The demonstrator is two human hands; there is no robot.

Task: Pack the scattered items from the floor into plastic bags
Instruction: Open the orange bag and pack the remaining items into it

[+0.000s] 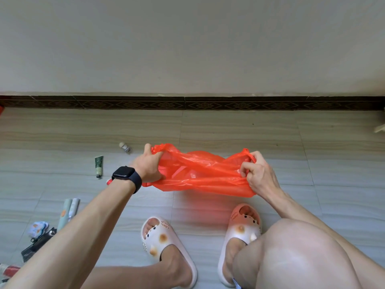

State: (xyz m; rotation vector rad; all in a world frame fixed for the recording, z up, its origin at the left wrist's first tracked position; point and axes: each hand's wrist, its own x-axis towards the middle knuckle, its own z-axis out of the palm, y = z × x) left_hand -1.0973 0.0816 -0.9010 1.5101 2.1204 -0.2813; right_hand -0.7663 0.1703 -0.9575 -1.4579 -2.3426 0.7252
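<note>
Together, fingers (244,170) of left hand (149,166) and right hand (259,174) grip one orange bag (200,174).

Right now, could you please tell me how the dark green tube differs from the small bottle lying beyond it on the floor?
The dark green tube is long and slim; the small bottle is short and stubby. The tube is green with a pale end; the bottle is greyish with a pale round cap. Both lie on the floor, left of the orange bag, unpacked.

The plastic bag (200,172) hangs between both hands, tubes (99,166) lying left.
</note>
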